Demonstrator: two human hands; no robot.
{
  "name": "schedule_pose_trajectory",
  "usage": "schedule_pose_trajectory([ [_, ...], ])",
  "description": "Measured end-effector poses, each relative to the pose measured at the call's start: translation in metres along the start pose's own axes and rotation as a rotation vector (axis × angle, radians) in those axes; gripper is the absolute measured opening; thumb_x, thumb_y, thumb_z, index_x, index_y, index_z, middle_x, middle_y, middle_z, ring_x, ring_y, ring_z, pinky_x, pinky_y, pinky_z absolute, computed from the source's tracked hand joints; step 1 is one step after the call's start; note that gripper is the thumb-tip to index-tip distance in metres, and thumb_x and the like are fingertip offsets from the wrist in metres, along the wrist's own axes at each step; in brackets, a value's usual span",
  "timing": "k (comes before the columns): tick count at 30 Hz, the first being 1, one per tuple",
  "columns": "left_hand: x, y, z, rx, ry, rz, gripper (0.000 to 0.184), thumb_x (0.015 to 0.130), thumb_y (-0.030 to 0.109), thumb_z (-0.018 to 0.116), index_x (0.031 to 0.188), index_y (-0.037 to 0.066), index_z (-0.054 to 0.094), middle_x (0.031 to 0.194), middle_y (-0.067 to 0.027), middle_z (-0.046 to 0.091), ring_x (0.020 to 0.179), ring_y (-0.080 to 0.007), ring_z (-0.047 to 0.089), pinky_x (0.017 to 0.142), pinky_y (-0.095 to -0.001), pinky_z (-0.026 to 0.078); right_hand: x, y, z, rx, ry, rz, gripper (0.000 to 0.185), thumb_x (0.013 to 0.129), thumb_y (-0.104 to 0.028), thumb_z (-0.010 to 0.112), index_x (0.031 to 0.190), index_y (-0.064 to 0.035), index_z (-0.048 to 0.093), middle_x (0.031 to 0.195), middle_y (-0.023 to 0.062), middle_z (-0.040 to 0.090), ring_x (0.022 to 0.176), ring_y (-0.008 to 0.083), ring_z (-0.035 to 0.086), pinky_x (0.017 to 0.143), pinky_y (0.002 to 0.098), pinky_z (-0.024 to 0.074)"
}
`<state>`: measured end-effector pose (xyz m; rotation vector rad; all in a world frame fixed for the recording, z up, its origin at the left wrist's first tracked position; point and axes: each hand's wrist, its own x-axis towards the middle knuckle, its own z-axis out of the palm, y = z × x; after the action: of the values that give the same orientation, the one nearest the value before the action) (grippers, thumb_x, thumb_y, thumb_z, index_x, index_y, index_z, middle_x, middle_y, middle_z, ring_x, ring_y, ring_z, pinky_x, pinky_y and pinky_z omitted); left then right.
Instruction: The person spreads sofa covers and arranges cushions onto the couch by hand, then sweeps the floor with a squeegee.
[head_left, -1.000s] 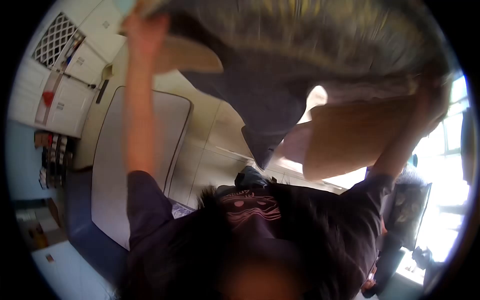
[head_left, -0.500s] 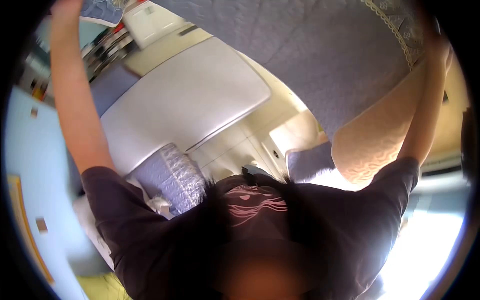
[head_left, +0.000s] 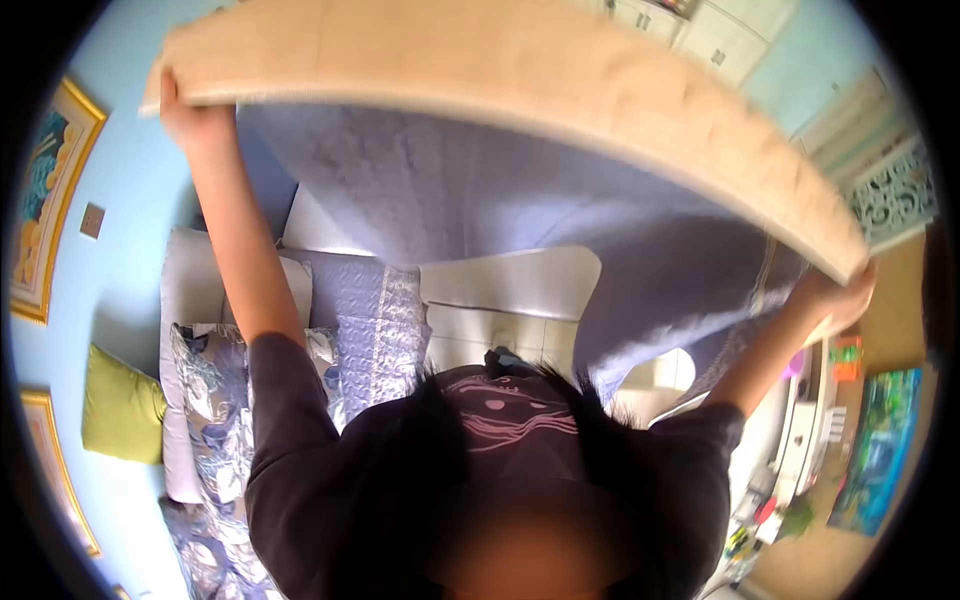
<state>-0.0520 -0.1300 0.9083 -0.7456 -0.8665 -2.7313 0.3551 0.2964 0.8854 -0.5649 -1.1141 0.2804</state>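
Observation:
A large sheet-like cover (head_left: 480, 60) with a beige face and a grey-blue quilted side is stretched in the air across the upper view. My left hand (head_left: 195, 115), raised at the upper left, is closed on one corner of it. On the right, my right hand (head_left: 842, 298) grips the opposite corner, its fingers wrapped round the edge. Between both arms the grey-blue side hangs down in loose folds.
A sofa (head_left: 180, 250) with a quilted grey cover (head_left: 370, 310) and a green cushion (head_left: 122, 405) is on the left. Framed pictures (head_left: 55, 200) hang on the blue wall. At the right are a lit screen (head_left: 876, 450) and a white cabinet (head_left: 800, 430).
The view has turned, bringing the sofa and screen into sight. The cover now spans between both raised hands with its beige face showing along the top; both hands still hold it.

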Motion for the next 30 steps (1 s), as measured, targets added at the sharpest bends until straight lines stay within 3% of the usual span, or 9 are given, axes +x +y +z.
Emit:
schedule_pose_trajectory([
  [8, -0.099, 0.031, -0.087, 0.388, 0.535, 0.216, 0.044, 0.080, 0.038, 0.034, 0.105, 0.002, 0.039, 0.103, -0.0115, 0.045, 0.091, -0.0221, 0.045, 0.082, -0.0297, 0.035, -0.028, 0.115, 0.024, 0.169, 0.335, 0.265, 0.030, 0.073, -0.025, 0.044, 0.063, 0.0018, 0.052, 0.067, 0.0084, 0.050, 0.062, 0.0168, 0.050, 0.052, 0.0260, 0.0410],
  [11, -0.110, 0.059, -0.197, 1.412, 0.913, 1.018, 0.041, 0.080, 0.037, 0.036, 0.109, 0.008, 0.039, 0.099, -0.0133, 0.046, 0.084, -0.0186, 0.047, 0.076, -0.0279, 0.037, -0.032, 0.141, 0.045, 0.186, 0.319, 0.228, 0.029, 0.074, -0.024, 0.044, 0.062, 0.0019, 0.051, 0.064, 0.0079, 0.049, 0.059, 0.0164, 0.049, 0.050, 0.0262, 0.0399],
  [13, -0.119, 0.065, -0.189, 1.685, 0.808, 1.011, 0.043, 0.080, 0.037, 0.036, 0.110, 0.006, 0.039, 0.101, -0.0144, 0.046, 0.084, -0.0184, 0.047, 0.075, -0.0273, 0.037, -0.035, 0.152, 0.055, 0.170, 0.288, 0.181, 0.028, 0.074, -0.023, 0.044, 0.061, 0.0020, 0.050, 0.061, 0.0075, 0.048, 0.057, 0.0162, 0.048, 0.049, 0.0264, 0.0392],
  [14, -0.111, 0.052, -0.126, 1.942, 0.678, 0.988, 0.045, 0.080, 0.037, 0.036, 0.110, 0.004, 0.038, 0.102, -0.0156, 0.045, 0.085, -0.0182, 0.047, 0.074, -0.0267, 0.038, -0.037, 0.157, 0.060, 0.168, 0.270, 0.152, 0.028, 0.074, -0.022, 0.044, 0.061, 0.0021, 0.050, 0.060, 0.0073, 0.048, 0.055, 0.0160, 0.048, 0.048, 0.0264, 0.0389],
  [15, -0.097, 0.027, -0.066, 1.164, 1.061, 0.452, 0.048, 0.078, 0.035, 0.039, 0.109, -0.001, 0.037, 0.103, -0.0180, 0.043, 0.084, -0.0184, 0.047, 0.072, -0.0263, 0.038, -0.041, 0.163, 0.071, 0.154, 0.244, 0.118, 0.028, 0.074, -0.022, 0.044, 0.060, 0.0021, 0.050, 0.059, 0.0071, 0.048, 0.054, 0.0159, 0.047, 0.047, 0.0265, 0.0385],
  [23, 0.031, -0.052, -0.172, 1.129, 0.534, 0.326, 0.036, 0.077, 0.026, 0.045, 0.095, -0.005, 0.045, 0.083, -0.0110, 0.049, 0.074, -0.0174, 0.048, 0.065, -0.0285, 0.041, -0.095, 0.211, 0.182, -0.087, -0.192, -0.592, 0.027, 0.075, -0.017, 0.044, 0.057, 0.0024, 0.047, 0.050, 0.0057, 0.045, 0.046, 0.0149, 0.044, 0.042, 0.0271, 0.0357],
  [27, 0.137, -0.161, -0.357, 1.407, 0.232, -0.011, 0.042, 0.077, 0.036, 0.044, 0.098, 0.000, 0.045, 0.081, -0.0082, 0.049, 0.068, -0.0177, 0.046, 0.062, -0.0286, 0.038, -0.179, 0.216, 0.324, -0.136, -0.836, -0.074, 0.030, 0.076, -0.022, 0.045, 0.067, 0.0048, 0.052, 0.061, 0.0069, 0.052, 0.056, 0.0179, 0.050, 0.054, 0.0308, 0.0409],
  [28, 0.151, -0.210, -0.324, 1.626, 0.150, -0.168, 0.037, 0.081, 0.031, 0.036, 0.099, -0.001, 0.044, 0.089, -0.0152, 0.048, 0.087, -0.0256, 0.042, 0.079, -0.0324, 0.031, -0.210, 0.218, 0.371, -0.088, -0.867, -0.064, 0.031, 0.075, -0.021, 0.045, 0.061, 0.0046, 0.054, 0.053, 0.0118, 0.051, 0.049, 0.0226, 0.050, 0.047, 0.0349, 0.0384],
  [30, 0.183, -0.283, -0.335, 1.581, -0.096, -0.299, 0.036, 0.081, 0.025, 0.036, 0.106, 0.000, 0.039, 0.099, -0.0167, 0.046, 0.093, -0.0240, 0.041, 0.081, -0.0313, 0.030, -0.255, 0.271, 0.439, -0.476, -1.188, -0.202, 0.035, 0.073, -0.028, 0.044, 0.064, 0.0051, 0.052, 0.066, 0.0244, 0.050, 0.055, 0.0340, 0.049, 0.051, 0.0389, 0.0378],
])
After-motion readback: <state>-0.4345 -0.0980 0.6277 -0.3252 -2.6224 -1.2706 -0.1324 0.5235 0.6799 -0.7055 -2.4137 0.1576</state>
